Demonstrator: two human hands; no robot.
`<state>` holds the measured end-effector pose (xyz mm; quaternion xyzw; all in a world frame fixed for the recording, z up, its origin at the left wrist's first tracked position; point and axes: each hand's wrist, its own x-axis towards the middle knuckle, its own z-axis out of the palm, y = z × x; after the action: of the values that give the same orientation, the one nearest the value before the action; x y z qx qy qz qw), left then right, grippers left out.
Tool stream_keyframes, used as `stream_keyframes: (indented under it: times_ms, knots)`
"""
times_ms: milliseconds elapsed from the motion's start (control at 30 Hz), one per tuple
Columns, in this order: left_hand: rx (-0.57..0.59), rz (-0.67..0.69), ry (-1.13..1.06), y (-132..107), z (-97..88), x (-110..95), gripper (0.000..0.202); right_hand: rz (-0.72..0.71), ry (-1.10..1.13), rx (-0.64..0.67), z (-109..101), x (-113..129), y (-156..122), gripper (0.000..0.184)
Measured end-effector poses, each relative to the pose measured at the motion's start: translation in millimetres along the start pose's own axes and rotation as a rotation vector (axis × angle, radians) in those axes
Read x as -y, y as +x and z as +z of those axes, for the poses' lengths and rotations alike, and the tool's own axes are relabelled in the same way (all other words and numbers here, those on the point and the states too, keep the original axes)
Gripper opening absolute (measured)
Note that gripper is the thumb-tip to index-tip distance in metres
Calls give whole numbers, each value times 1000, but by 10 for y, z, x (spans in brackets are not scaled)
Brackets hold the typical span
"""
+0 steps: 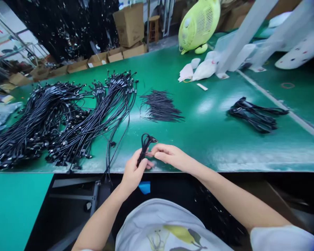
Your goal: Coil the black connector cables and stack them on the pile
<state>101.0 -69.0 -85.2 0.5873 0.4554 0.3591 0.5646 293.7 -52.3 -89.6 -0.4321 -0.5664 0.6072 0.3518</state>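
A folded black cable [146,142] stands up in my left hand [134,168], whose fingers are wrapped round its lower part just above the table's front edge. My right hand [169,156] meets it from the right, thumb and fingertips pinched together beside the cable. Whatever lies in that pinch is too small to make out. Beyond my hands is a loose pile of thin black ties [162,106]. Long black cables [112,104] with plugs at their ends lie in a heap to the left. Several folded black cables [253,115] rest in a group at the right.
The green table [204,139] runs across the view. A yellow-green fan [199,26], white cloth pieces [204,69] and grey posts [247,33] stand at the back right. A small white strip [202,86] lies nearer. Cardboard boxes [131,26] line the far edge.
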Motion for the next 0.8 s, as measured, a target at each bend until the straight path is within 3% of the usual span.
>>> stream_keyframes:
  times_ms: [133, 300, 367, 533, 733, 800]
  knots:
    - [118, -91, -138, 65, 60, -19, 42, -208, -308, -330, -83, 82, -24, 34]
    - [171, -187, -287, 140, 130, -105, 43, -615, -952, -526, -81, 32, -20, 38]
    - [169, -206, -282, 151, 140, -134, 39, -672, -1096, -538, -95, -36, -24, 39]
    - [61, -243, -251, 150, 197, -140, 40, -597, -1055, -443, -109, -44, 23, 41]
    - [-140, -194, -92, 82, 254, -37, 52, -503, -835, -453, -131, 98, 142, 41]
    - [-46, -297, -165, 109, 250, 1, 54, -494, -833, -406, -169, 59, 171, 39]
